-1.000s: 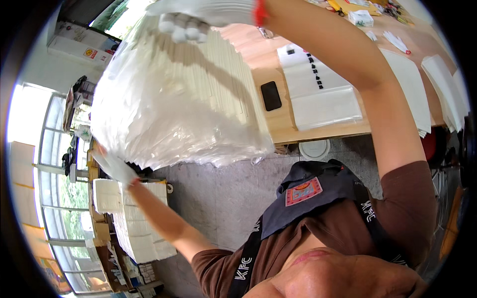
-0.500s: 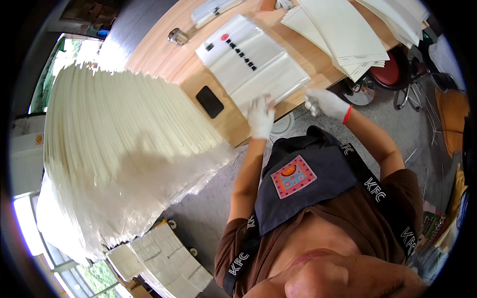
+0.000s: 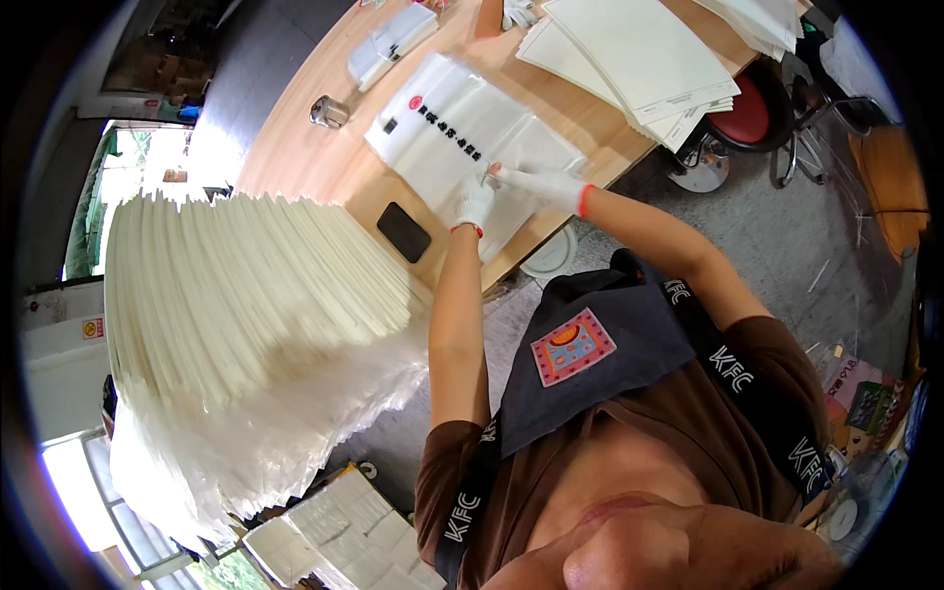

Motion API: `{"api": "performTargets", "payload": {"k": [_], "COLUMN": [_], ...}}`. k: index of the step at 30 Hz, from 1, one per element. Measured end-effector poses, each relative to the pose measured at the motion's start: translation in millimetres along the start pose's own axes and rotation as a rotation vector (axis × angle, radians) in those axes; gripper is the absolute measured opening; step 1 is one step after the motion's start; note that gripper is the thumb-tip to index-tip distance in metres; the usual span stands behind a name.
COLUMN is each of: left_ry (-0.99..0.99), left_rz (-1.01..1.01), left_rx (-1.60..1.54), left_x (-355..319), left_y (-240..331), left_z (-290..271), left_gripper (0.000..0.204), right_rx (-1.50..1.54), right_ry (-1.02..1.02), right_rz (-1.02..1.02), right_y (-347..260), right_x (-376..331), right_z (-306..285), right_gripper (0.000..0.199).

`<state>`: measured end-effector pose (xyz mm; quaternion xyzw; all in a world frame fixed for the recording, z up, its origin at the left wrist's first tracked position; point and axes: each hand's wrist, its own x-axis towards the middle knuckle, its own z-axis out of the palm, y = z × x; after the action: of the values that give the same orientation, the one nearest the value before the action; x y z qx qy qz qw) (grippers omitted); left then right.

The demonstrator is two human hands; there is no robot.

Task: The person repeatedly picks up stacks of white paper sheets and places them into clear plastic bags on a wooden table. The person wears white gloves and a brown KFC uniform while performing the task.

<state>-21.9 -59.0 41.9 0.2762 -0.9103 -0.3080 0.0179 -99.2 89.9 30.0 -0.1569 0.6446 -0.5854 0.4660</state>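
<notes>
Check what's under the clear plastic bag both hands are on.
The clear bag lies flat on the wooden table; left hand and right hand press its near edge. Anything beneath it is hidden.

A clear plastic bag (image 3: 472, 138) is lying flat on the wooden table in the upper middle of the frame, showing a small red round mark, a small black square and a row of dark print. A black phone (image 3: 403, 232) with a dark screen is lying just left of it, near the table edge. A white box (image 3: 59, 344) bearing a small red and yellow label is sitting at the left edge. Colourful packets (image 3: 865, 398) are showing at the lower right rim, too small to tell apart.
</notes>
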Motion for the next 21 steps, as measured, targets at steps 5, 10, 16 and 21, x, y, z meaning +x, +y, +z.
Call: {"api": "performTargets", "payload": {"k": [5, 10, 16, 21], "left_ry": [0.274, 0.128, 0.096, -0.106], "left_rz": [0.220, 0.192, 0.490, 0.666], "left_rx": [-0.995, -1.076, -0.405, 0.033], "left_x": [20.9, 1.8, -52.1, -121.0], "left_y": [-39.3, 10.7, 107.8, 143.6], "left_z": [-36.5, -67.3, -10.5, 3.9], "left_gripper": [0.022, 0.019, 0.023, 0.023], "right_rx": [-0.718, -0.828, -0.552, -0.975], "right_ry": [0.127, 0.023, 0.324, 0.259], "right_rz": [-0.267, 0.043, -0.604, -0.532], "right_y": [29.1, -16.0, -21.2, -14.6], "right_x": [54.7, -3.5, 15.4, 0.1], "right_z": [-4.1, -60.5, -4.4, 3.5], "right_gripper": [0.046, 0.045, 0.038, 0.034]}}
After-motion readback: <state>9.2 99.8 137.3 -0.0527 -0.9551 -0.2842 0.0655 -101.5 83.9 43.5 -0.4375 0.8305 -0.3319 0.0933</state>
